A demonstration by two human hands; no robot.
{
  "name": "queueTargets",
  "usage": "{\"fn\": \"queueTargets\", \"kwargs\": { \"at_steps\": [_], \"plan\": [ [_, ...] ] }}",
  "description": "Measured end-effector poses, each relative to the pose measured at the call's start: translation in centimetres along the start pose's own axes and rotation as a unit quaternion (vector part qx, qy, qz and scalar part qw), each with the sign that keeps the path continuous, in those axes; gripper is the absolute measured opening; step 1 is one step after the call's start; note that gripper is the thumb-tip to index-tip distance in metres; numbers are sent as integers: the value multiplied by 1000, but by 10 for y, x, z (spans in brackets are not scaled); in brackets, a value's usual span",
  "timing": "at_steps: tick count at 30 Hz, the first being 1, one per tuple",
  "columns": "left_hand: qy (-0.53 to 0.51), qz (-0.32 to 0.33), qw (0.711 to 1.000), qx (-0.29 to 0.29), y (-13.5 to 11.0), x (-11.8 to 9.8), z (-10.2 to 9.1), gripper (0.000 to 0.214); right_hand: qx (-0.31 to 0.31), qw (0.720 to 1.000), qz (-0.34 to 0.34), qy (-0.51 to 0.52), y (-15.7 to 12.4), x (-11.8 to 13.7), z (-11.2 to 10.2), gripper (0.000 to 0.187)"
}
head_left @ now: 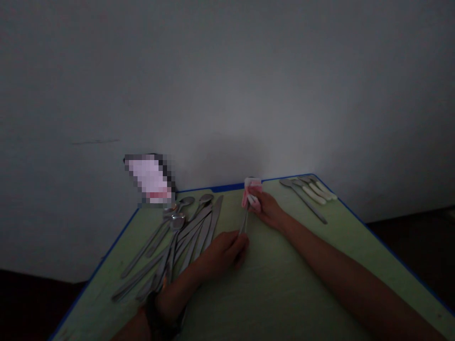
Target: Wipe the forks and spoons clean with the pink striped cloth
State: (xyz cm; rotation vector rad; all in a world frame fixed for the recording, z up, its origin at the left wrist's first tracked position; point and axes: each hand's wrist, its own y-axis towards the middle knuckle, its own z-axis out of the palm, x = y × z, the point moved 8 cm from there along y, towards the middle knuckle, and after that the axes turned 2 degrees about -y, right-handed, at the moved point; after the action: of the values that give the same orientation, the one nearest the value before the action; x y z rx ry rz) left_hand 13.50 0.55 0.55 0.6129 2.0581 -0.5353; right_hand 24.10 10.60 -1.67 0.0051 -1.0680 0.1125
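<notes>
My left hand is closed on the thin metal handle of a piece of cutlery, held upward above the middle of the table. A pink and white cloth is wrapped around its far end, so whether it is a spoon or something else is hidden. My right hand pinches that cloth, its fingers folded against it. Left of my left hand lies a loose heap of metal spoons and table knives. My left forearm covers part of the heap.
At the right back a metal spoon lies beside several white-handled utensils. A blurred-out phone-like object leans at the back left. The green table has a blue edge and meets a grey wall.
</notes>
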Motion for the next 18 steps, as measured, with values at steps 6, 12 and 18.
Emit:
{"fn": "queueTargets", "kwargs": {
  "at_steps": [6,12,18],
  "plan": [
    [-161,-14,986,-27,3,8,-2,38,-53,991,16,122,4,-5,-7,17],
    [-195,0,981,-14,2,9,0,36,-2,994,23,106,1,-4,0,18],
    [-121,-21,991,-61,3,11,-7,39,79,996,13,35,-8,-2,16,19]
  ]
}}
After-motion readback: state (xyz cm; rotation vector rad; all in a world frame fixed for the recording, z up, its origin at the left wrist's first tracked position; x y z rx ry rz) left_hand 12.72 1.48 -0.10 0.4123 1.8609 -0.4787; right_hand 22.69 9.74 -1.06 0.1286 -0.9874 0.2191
